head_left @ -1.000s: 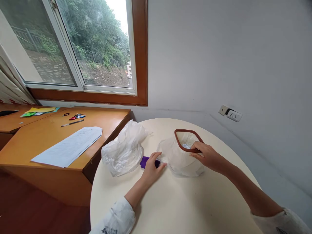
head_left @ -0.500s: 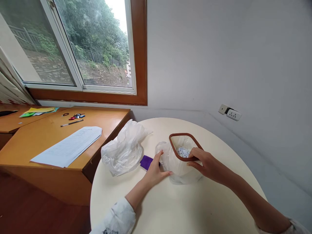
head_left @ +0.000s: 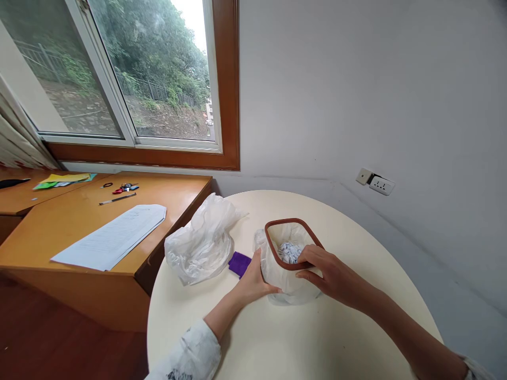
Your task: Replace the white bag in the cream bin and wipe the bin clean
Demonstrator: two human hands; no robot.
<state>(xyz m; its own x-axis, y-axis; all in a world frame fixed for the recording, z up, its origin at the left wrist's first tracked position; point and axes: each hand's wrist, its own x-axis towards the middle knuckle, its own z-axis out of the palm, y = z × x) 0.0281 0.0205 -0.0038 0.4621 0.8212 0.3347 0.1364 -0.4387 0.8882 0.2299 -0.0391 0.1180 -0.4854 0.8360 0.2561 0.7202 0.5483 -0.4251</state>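
A small trash bin with a brown rim stands on the round table, lined with a translucent white plastic bag that hangs over its outside. Crumpled paper scraps lie inside. My right hand pinches the near right part of the rim, fingers inside and thumb outside. Spread against the left side of the bin is my left hand, its thumb and fingers apart. Just behind that hand lies a purple cloth-like piece, partly covered by it.
A crumpled white plastic bag sits on the left of the round cream table. On the wooden desk are paper sheets, a pen and scissors or keys. A wall socket is at right.
The bin has shifted left and slightly toward me, with my right hand gripping its rim. My left hand now meets its left side. The view inside the bin shows more paper.
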